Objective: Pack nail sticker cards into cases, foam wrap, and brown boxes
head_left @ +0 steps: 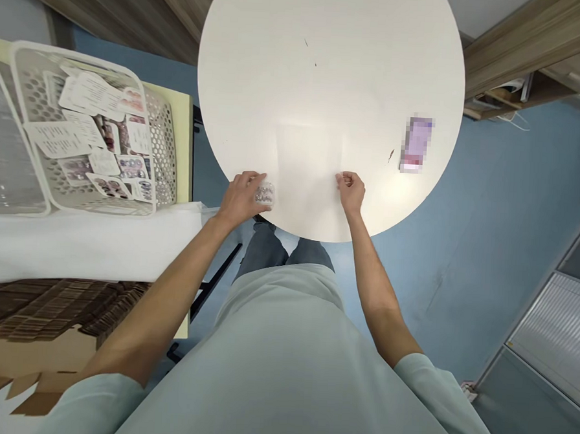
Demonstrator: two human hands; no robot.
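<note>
My left hand (242, 198) is at the near left edge of the round white table (259, 53). Between its thumb and fingers is a small clear pack (266, 193) with rows of shiny pinkish-grey pieces, too small to name surely. In front of me a thin see-through plastic sheet or bag (309, 153) lies flat on the tabletop; its outline is faint. My right hand (351, 191) is closed in a pinch at the right edge of this plastic, with the fingertips partly hidden.
On the left, a white perforated basket (165, 139) holds several cards and small packs. Below it are white sheeting (89, 248) and stacked brown cardboard (56, 308). A blurred purple object (418, 143) lies at the table's right. Wooden furniture (536, 52) stands beyond.
</note>
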